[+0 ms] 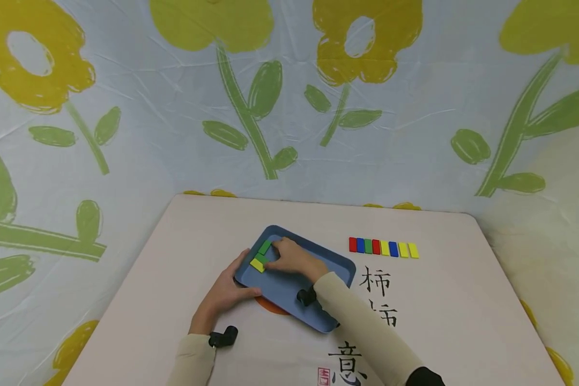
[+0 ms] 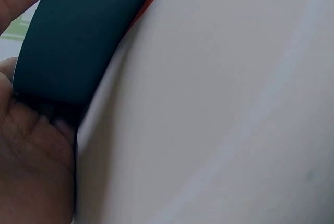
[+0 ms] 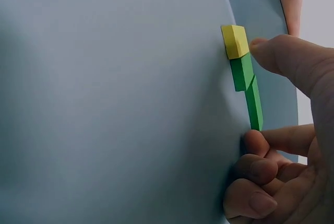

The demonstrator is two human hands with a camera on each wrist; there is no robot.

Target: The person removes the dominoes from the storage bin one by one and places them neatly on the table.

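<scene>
A blue tray (image 1: 313,316) lies at a slant on the table. At its left end my left hand (image 1: 227,292) grips the rim, with the thumb along the near side; the left wrist view shows the tray wall (image 2: 68,41) between thumb and fingers. Inside that end sit two green blocks (image 3: 254,104) and a yellow block (image 3: 235,41), touching in a slightly stepped row. My right hand (image 1: 296,259) reaches into the tray and spans this row. Its thumb tip is at the yellow block, its index fingertip at the far green block's end, other fingers curled against the tray.
Several red, blue, green and yellow tiles (image 1: 383,247) stand in a line right of the tray. Black characters (image 1: 376,281) and a red seal print (image 1: 324,376) mark the pale table (image 1: 463,300). A flowered cloth (image 1: 391,155) hangs behind.
</scene>
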